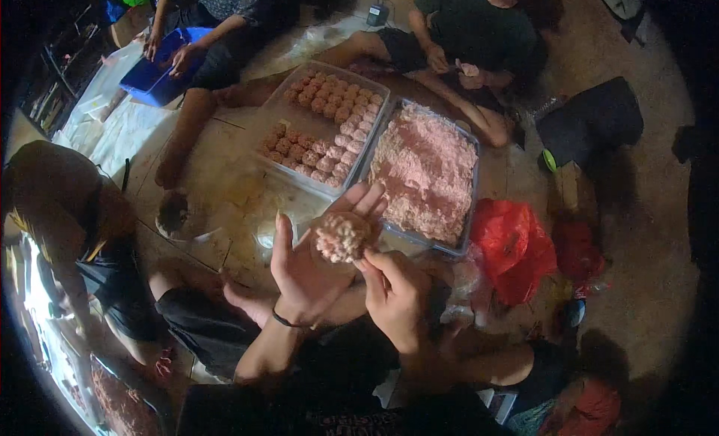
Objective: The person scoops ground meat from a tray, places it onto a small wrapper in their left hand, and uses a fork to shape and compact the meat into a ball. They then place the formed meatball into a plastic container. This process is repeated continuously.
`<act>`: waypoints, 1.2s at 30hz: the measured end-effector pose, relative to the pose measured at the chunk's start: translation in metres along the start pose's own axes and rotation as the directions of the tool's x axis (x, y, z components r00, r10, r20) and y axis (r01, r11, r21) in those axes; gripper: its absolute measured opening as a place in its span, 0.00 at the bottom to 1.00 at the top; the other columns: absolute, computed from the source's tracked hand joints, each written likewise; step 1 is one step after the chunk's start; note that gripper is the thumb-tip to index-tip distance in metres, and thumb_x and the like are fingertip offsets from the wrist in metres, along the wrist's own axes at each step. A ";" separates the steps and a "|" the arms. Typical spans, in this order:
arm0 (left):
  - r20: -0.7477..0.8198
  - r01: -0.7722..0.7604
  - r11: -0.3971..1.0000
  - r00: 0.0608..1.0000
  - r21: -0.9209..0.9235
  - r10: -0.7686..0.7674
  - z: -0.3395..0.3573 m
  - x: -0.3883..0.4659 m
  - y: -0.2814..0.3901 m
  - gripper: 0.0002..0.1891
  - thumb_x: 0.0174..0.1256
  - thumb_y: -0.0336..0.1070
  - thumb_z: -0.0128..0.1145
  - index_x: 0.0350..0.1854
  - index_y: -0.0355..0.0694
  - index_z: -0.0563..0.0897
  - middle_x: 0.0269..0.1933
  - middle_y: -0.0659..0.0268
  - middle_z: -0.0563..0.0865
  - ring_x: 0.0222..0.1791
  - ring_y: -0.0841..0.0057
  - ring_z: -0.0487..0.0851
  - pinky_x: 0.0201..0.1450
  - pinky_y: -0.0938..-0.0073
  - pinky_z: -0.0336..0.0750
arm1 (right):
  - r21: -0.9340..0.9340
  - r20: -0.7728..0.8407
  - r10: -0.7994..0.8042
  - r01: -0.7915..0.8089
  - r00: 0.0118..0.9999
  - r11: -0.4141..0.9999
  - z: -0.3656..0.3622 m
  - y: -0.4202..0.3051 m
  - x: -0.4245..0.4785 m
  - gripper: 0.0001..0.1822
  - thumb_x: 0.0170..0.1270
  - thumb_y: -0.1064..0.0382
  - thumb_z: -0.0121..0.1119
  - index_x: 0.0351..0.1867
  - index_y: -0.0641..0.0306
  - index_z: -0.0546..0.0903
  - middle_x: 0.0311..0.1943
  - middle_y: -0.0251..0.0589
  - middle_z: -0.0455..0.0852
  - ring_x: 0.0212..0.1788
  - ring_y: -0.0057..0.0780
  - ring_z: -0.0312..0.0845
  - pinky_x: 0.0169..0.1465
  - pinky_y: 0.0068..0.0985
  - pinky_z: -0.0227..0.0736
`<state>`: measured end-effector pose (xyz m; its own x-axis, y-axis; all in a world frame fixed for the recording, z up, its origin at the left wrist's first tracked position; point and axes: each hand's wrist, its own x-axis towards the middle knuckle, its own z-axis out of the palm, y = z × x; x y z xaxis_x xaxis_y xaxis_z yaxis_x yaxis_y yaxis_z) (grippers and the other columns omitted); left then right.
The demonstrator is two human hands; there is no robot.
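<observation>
On the open palm of my left hand (314, 267) rests a rough, lumpy ball of pinkish mixture (341, 237). My right hand (396, 295) pinches at the ball's lower right edge with thumb and forefinger; whether a bit of mixture is between the fingertips cannot be told. Past my hands, a clear plastic tray (330, 195) holds rows of similar balls, browner at the left and paler at the right, with a gap between two groups. Beside it on the right, another tray (465, 249) is heaped with loose pink, crumbly mixture.
A red plastic bag (508, 250) lies right of the mixture tray. One person (477, 37) sits across from me; another reaches into a blue tub (147, 93). A third person (67, 205) is at the left. A dark box-like object (590, 118) stands at the right.
</observation>
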<state>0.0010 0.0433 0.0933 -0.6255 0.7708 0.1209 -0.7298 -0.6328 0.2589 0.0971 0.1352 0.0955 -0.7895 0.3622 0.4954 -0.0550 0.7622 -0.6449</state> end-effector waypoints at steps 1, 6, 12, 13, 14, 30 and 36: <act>0.004 -0.027 1.000 1.000 -0.014 0.027 0.001 -0.001 -0.003 0.50 0.63 0.73 0.35 0.71 0.29 0.52 0.72 0.50 0.57 0.73 0.59 0.56 0.74 0.62 0.49 | -0.012 0.009 0.002 -0.002 1.000 1.000 -0.001 0.001 -0.002 0.07 0.59 0.70 0.62 0.39 0.67 0.82 0.26 0.43 0.83 0.26 0.38 0.81 0.31 0.30 0.74; -0.025 -0.129 0.991 0.991 -0.038 0.128 0.000 -0.007 -0.009 0.47 0.64 0.69 0.37 0.71 0.29 0.52 0.72 0.48 0.58 0.73 0.58 0.55 0.75 0.63 0.48 | -0.149 0.138 -0.028 0.048 0.990 0.988 -0.018 -0.012 -0.002 0.07 0.57 0.72 0.63 0.38 0.68 0.82 0.26 0.44 0.84 0.28 0.38 0.82 0.32 0.30 0.74; -0.113 -0.099 0.988 0.990 -0.116 0.086 -0.005 -0.013 -0.009 0.44 0.65 0.64 0.41 0.70 0.29 0.55 0.71 0.47 0.59 0.72 0.59 0.59 0.75 0.62 0.50 | -0.285 0.313 0.053 0.041 0.948 0.958 -0.045 -0.020 0.003 0.06 0.57 0.71 0.62 0.37 0.65 0.83 0.31 0.45 0.86 0.32 0.41 0.83 0.36 0.32 0.75; -0.111 -0.081 0.990 0.992 -0.116 0.068 -0.007 -0.015 -0.009 0.44 0.65 0.65 0.40 0.70 0.29 0.55 0.71 0.47 0.59 0.72 0.59 0.59 0.75 0.62 0.51 | -0.310 0.353 0.086 0.031 0.932 0.950 -0.052 -0.027 0.009 0.06 0.57 0.70 0.62 0.37 0.65 0.84 0.33 0.45 0.86 0.33 0.42 0.83 0.37 0.33 0.75; -0.109 -0.063 0.991 0.993 -0.115 0.050 -0.009 -0.017 -0.010 0.44 0.65 0.65 0.40 0.70 0.29 0.55 0.71 0.47 0.59 0.72 0.59 0.59 0.75 0.62 0.51 | -0.316 0.386 0.102 0.027 0.917 0.948 -0.059 -0.028 0.013 0.06 0.57 0.70 0.62 0.37 0.64 0.84 0.34 0.45 0.86 0.34 0.43 0.83 0.38 0.33 0.76; -0.051 0.139 0.908 0.984 -0.396 -0.173 -0.042 -0.024 -0.002 0.48 0.64 0.73 0.32 0.69 0.29 0.58 0.71 0.46 0.60 0.72 0.56 0.57 0.73 0.57 0.53 | -0.270 0.422 0.091 0.030 0.902 0.962 -0.065 -0.009 0.025 0.08 0.54 0.71 0.64 0.37 0.63 0.85 0.31 0.46 0.84 0.32 0.43 0.81 0.34 0.34 0.73; -0.144 0.104 0.973 0.980 -0.208 -0.135 -0.036 -0.034 0.000 0.50 0.62 0.76 0.29 0.69 0.29 0.60 0.72 0.50 0.60 0.72 0.61 0.57 0.74 0.59 0.50 | -0.196 0.356 -0.093 0.172 0.930 0.965 -0.078 -0.028 0.032 0.12 0.52 0.71 0.64 0.39 0.57 0.85 0.27 0.39 0.83 0.30 0.36 0.81 0.33 0.33 0.73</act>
<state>0.0127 0.0143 0.0551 -0.5541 0.8307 -0.0547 -0.8321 -0.5508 0.0648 0.1208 0.1672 0.1753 -0.9465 0.0750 0.3139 -0.0688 0.9033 -0.4234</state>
